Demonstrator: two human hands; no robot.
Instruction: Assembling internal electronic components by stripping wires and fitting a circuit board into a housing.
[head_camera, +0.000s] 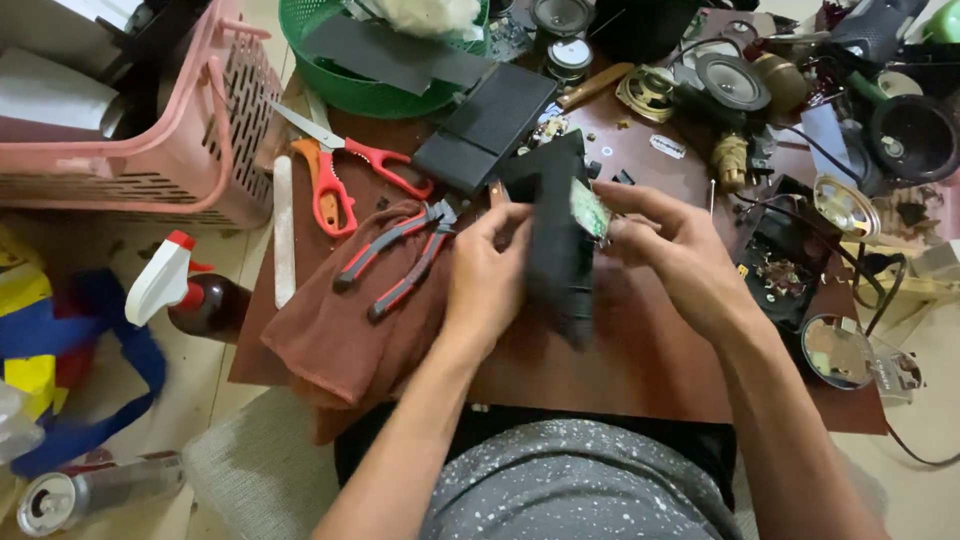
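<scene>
Fingers of both hands clamped on black casing (560, 250) — left hand (485, 285), right hand (675, 250) — long axis upright, green board end up.

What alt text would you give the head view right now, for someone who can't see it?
Both hands, left hand and right hand, grip a black plastic casing with a small green circuit board over a cluttered brown table. Red-handled pliers lie on a brown cloth beside the left hand.

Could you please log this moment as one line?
left hand: grips black casing | right hand: pinches green circuit board at casing | pliers on brown cloth | scissors on table
</scene>
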